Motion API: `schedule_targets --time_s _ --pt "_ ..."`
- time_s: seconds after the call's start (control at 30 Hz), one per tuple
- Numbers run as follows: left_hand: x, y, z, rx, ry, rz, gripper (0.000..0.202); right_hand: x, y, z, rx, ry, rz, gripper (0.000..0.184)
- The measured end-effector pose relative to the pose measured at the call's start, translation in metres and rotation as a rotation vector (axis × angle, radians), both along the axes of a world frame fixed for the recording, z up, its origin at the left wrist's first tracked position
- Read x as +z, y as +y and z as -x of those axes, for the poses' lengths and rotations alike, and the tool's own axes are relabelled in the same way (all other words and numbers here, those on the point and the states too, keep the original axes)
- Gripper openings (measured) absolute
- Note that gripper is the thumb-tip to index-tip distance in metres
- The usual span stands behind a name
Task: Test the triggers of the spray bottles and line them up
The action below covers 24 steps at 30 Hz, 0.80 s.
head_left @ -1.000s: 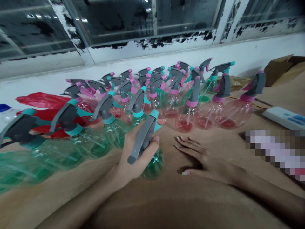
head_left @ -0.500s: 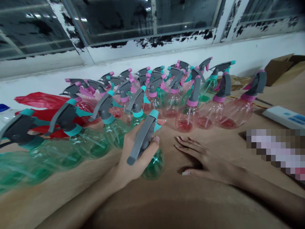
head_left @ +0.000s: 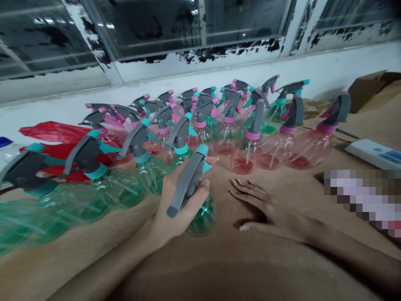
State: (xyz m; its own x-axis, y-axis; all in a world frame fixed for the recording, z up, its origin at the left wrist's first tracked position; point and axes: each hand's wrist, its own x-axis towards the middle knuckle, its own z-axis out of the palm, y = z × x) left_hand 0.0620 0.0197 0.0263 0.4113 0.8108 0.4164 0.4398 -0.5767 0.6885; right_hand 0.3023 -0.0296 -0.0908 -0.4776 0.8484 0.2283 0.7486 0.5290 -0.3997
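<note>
My left hand point(head_left: 175, 209) is wrapped round the neck of a green spray bottle point(head_left: 203, 219), just under its grey head with the teal nozzle. The bottle stands upright on the brown table point(head_left: 219, 267); its collar is hidden by my fingers. To the right, my right hand point(head_left: 266, 207) lies on the tabletop with fingers stretched out, holding nothing. Left of the held bottle stands a row of green spray bottles point(head_left: 153, 173) with grey and teal heads. Beyond my right hand are pink spray bottles point(head_left: 246, 154) with grey and pink heads.
More pink and green spray bottles crowd toward the white wall point(head_left: 150, 81). A red plastic bag point(head_left: 56, 131) lies behind the left row. At the right are a white device with blue buttons point(head_left: 376, 152), a cardboard box point(head_left: 372, 92) and a blurred-out flat item point(head_left: 363, 196).
</note>
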Motion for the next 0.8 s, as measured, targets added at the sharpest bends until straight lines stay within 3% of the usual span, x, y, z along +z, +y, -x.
schedule_targets --time_s 0.8 --pt "-0.0009 0.0013 -0.0003 -0.026 -0.018 -0.008 0.006 -0.0003 0.0001 0.0002 -0.005 -0.013 -0.002 0.078"
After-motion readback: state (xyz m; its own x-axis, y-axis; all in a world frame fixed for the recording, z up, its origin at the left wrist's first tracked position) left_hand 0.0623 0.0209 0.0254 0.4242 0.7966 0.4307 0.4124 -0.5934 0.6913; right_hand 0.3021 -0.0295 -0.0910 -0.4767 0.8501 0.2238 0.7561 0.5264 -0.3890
